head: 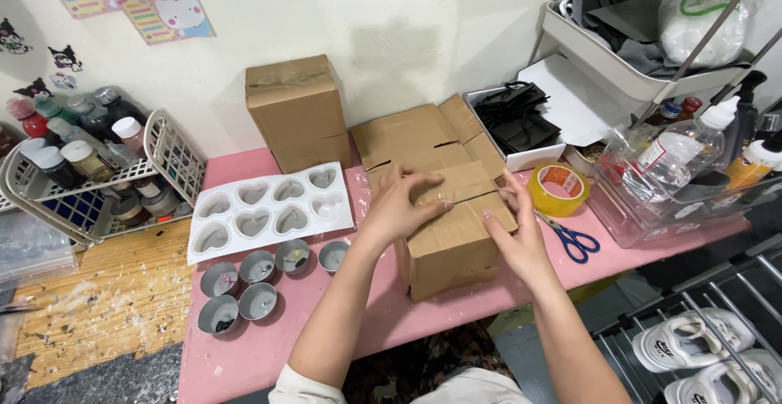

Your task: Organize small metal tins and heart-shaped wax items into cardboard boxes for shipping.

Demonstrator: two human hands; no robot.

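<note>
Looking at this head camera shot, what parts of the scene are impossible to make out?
- Inside of the cardboard box: flaps closed, left hand and right hand pressing on them.
- Scissors: blade tips hidden behind the right hand.
- White sneakers: cut off by the frame's bottom edge, crossed by rack bars.
- Bottle labels in the basket: too small.

Both hands, left hand (403, 200) and right hand (517, 237), press cardboard box (452, 249) flaps.
</note>
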